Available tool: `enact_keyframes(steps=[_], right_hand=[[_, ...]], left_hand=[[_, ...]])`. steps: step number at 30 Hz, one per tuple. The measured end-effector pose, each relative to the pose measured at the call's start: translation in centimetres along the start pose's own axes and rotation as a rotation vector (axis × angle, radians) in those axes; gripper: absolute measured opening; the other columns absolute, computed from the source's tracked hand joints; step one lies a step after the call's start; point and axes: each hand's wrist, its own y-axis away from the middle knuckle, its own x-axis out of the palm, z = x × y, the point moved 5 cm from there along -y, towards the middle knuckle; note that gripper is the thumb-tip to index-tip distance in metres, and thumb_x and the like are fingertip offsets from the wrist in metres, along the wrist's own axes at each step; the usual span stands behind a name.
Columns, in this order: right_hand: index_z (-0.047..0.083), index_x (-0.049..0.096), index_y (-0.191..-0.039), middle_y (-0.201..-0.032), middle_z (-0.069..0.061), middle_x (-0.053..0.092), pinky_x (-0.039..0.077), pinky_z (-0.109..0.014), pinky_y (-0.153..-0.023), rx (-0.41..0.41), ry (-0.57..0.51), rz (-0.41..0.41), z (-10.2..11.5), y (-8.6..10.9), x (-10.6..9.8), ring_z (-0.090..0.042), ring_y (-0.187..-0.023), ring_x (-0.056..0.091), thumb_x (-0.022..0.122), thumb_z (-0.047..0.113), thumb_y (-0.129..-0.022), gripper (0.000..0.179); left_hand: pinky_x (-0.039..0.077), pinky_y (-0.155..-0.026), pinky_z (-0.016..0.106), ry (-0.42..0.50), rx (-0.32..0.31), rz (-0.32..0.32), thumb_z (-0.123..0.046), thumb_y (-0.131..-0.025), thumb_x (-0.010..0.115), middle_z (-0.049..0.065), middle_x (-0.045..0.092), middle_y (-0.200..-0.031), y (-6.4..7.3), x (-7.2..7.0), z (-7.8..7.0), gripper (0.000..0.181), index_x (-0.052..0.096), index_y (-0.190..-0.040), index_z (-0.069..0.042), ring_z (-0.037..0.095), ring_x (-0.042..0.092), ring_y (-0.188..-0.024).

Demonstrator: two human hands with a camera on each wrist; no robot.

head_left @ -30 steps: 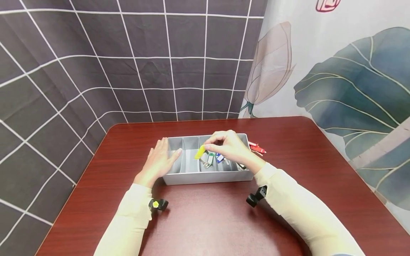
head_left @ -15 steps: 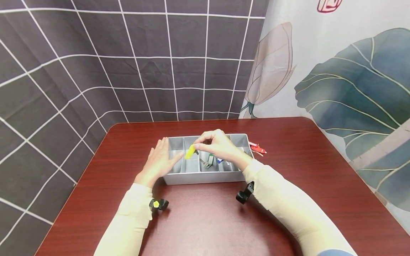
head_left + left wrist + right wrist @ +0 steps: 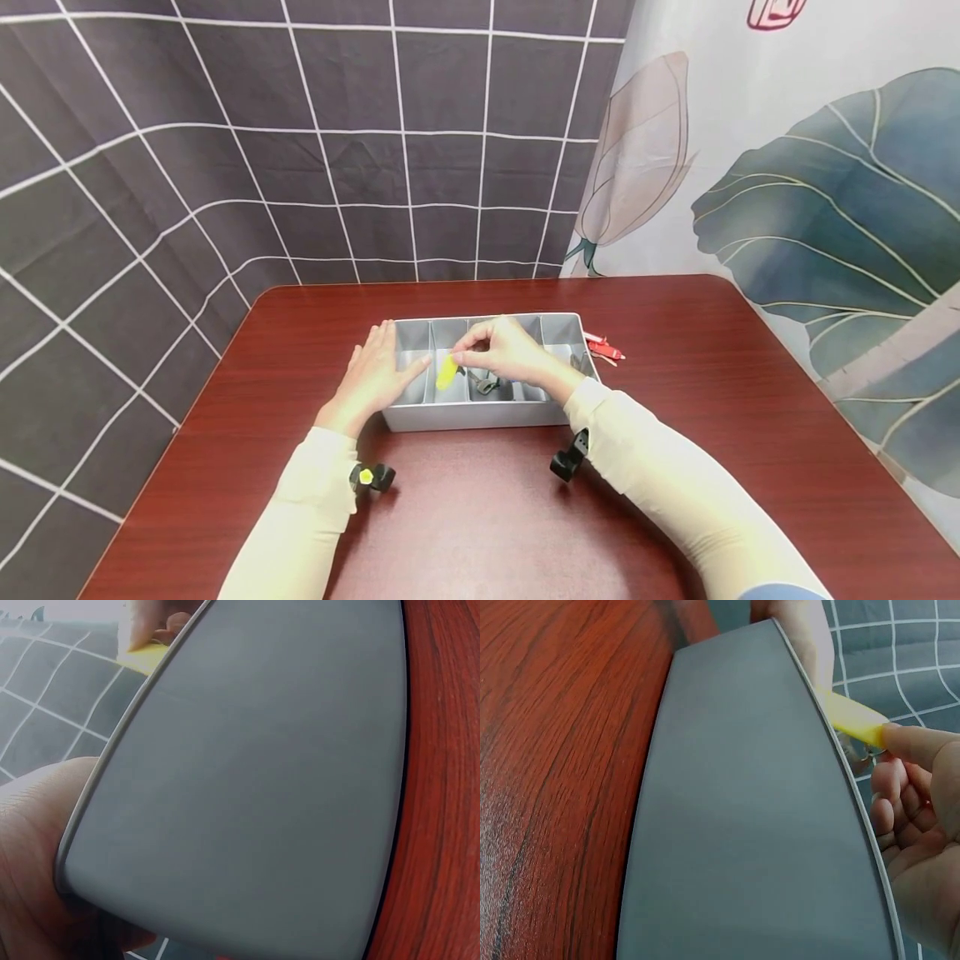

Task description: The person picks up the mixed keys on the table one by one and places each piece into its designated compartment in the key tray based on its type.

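Yellow tag [image 3: 446,372]: 1 end btwn R fingers [image 3: 919,744], rest juts out.

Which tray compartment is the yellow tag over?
The second compartment from the left in the head view: it alone has the yellow tag, pinched by the right hand, above it.

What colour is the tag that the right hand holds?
Yellow; the tag shows best in the right wrist view.
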Motion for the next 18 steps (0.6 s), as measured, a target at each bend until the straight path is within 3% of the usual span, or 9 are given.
enact_keyframes(steps=[9, 18], right_hand=[[0.017, 0.077, -0.082, -0.071, 0.013, 0.069, 0.05, -0.021, -0.064, 0.063, 0.134, 0.055, -0.2, 0.1, 0.5, -0.003, -0.066, 0.059, 0.076, 0.019, -0.082, 0.003], [0.02, 0.076, -0.076, -0.066, 0.016, 0.065, 0.05, -0.019, -0.061, 0.009, 0.24, 0.082, 0.0, -0.1, 1.1, 0.0, -0.062, 0.058, 0.074, 0.018, -0.081, 0.006]], left_hand=[[0.012, -0.113, 0.059, 0.009, -0.001, 0.009, -0.065, -0.088, 0.049, 0.023, 0.015, -0.157, 0.0, 0.0, 0.1, 0.101, 0.013, -0.151, 0.005, 0.038, 0.011, -0.145], [0.012, -0.113, 0.059, -0.011, 0.009, -0.006, -0.063, -0.089, 0.05, 0.022, 0.017, -0.157, 0.1, -0.2, -0.2, 0.098, 0.016, -0.151, 0.005, 0.038, 0.012, -0.145]])
